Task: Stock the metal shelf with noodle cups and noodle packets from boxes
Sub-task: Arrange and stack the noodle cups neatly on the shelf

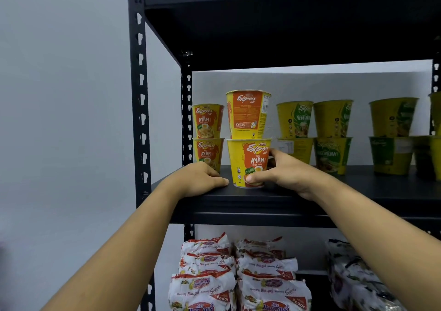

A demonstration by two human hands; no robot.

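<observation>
A black metal shelf (pixel 238 201) carries yellow and orange noodle cups. At its front stands one orange Ayam cup (pixel 248 161) with a second orange cup (pixel 248 115) stacked on it. My right hand (pixel 284 172) grips the lower cup from its right side, thumb across the front near the base. My left hand (pixel 198 179) rests on the shelf board just left of that cup, fingers loosely curled and holding nothing. Two more orange cups (pixel 207 134) are stacked behind at the left.
Yellow and green vegetarian cups (pixel 334 134) stand in stacks of two along the right of the same shelf. On the shelf below lie piles of white and red noodle packets (pixel 236 275) and darker patterned packets (pixel 350 277). A grey wall is at the left.
</observation>
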